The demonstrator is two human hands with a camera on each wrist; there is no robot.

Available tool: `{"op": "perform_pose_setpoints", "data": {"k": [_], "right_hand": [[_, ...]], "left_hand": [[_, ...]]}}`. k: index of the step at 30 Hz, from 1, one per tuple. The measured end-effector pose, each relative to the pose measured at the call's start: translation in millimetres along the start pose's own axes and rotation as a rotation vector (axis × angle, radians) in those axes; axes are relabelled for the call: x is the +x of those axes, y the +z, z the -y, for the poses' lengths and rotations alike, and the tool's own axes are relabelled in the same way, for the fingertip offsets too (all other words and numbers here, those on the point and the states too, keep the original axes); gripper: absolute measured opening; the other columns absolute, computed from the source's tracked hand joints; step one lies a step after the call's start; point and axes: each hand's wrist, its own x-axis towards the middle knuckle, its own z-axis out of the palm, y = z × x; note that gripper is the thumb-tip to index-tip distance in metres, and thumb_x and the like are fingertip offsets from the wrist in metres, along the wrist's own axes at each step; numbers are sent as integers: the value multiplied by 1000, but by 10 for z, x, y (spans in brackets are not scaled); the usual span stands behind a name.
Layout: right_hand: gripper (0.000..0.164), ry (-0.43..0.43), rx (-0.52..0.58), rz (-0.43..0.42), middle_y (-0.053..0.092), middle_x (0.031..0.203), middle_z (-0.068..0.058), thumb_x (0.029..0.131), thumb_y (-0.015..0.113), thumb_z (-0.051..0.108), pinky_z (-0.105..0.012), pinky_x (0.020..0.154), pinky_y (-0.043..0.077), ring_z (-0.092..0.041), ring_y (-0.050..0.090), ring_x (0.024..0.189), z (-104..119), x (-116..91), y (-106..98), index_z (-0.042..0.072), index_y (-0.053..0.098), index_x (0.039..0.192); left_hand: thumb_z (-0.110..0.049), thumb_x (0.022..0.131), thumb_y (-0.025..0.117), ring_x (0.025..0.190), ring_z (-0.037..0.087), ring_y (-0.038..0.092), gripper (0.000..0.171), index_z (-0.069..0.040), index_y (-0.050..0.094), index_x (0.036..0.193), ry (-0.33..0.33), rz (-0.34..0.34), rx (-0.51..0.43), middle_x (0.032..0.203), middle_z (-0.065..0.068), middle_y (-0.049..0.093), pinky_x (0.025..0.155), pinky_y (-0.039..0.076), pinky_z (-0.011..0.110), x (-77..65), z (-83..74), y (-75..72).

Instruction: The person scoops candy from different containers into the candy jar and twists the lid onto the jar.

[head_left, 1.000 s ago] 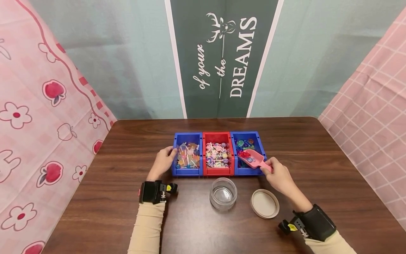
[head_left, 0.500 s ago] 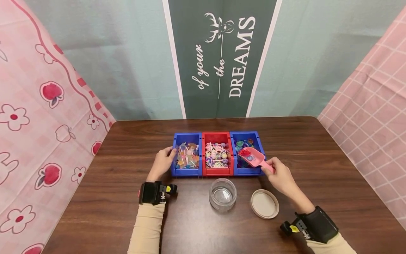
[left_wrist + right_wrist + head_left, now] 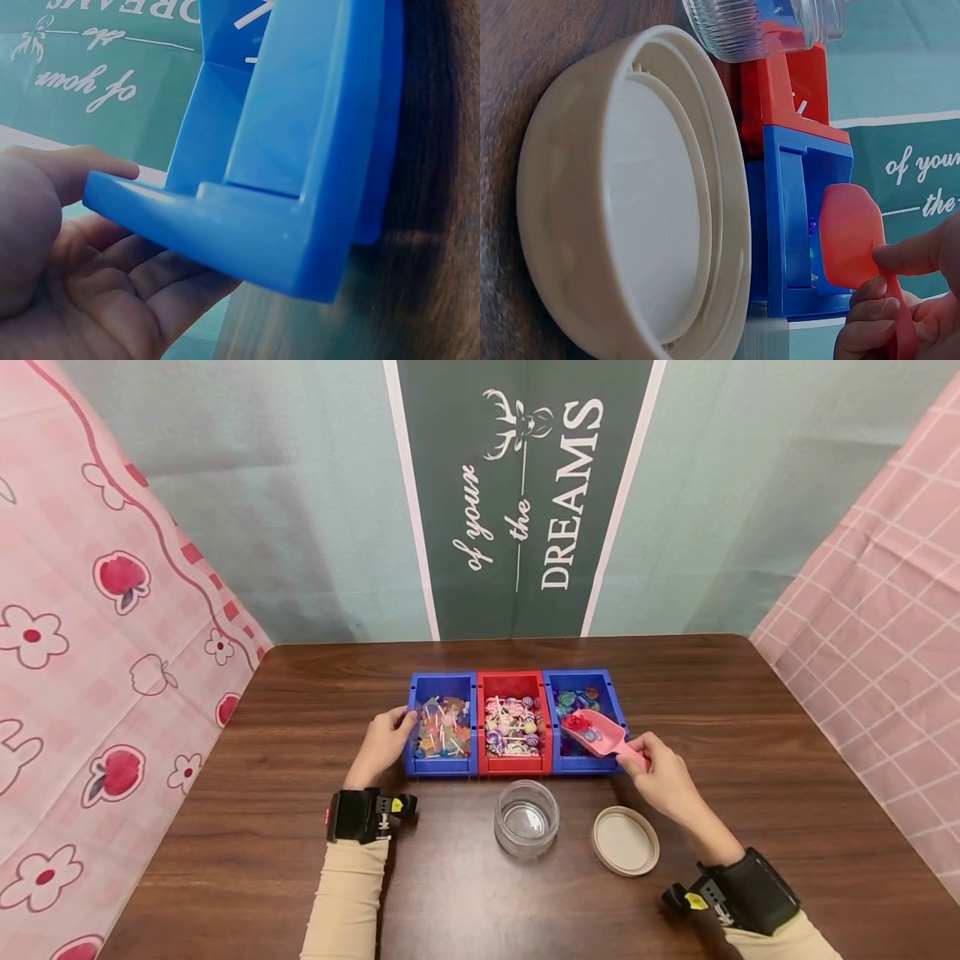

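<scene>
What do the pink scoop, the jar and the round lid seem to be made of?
Pink scoop: probably plastic, smooth and satiny, going by its even colour and thin moulded shape.
Jar: clear and shiny, see-through with bright glints; glass or hard plastic, I can't tell which.
Round lid: likely beige plastic, with a soft sheen and stepped, moulded-looking edges.

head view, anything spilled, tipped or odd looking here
Nothing looks spilled or tipped: the small pieces are in the bins or pink scoop, the jar stands upright, and the lid lies flat with its inside up. Only the backdrop seems odd: its lettering runs sideways.
</scene>
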Motion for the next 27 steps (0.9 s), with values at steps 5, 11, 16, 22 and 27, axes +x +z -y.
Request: {"op": "perform_pose_setpoints", "data": {"k": [5,11,16,22,27], "right_hand": [[18,-15,-1,-11,54,72,-8,90,63,10,-21,53,31,-8,40,61,-3,1,-5,-4,55,98],[16,-54,13,-44,54,70,-8,88,65,9,-20,53,31,-8,40,60,17,-1,-53,-3,56,95],[15,-104,43,-45,49,67,-4,87,67,9,-19,50,32,-5,39,59,51,-41,-104,-1,57,93],[14,-165,72,3,47,66,1,86,69,9,-19,48,33,-1,37,57,116,-130,-151,2,58,91],[15,-197,77,44,48,67,0,85,71,10,-19,48,35,-3,40,59,177,-202,-189,4,59,92]], "left_hand": [[-25,103,42,108,31,58,45,3,48,138,-2,0,-2,130,24,60,103,48,49,1,12,7],[-24,103,42,107,30,58,45,3,48,138,-1,1,-6,130,24,60,102,49,49,4,29,13],[-24,103,41,107,30,58,44,3,48,138,1,2,-5,130,25,60,102,49,49,1,25,12],[-24,103,41,107,29,57,44,3,49,138,2,2,-10,130,24,60,102,49,49,0,8,13],[-25,104,41,107,29,58,44,2,47,139,-9,12,-22,130,24,60,102,49,48,4,4,8]]}}
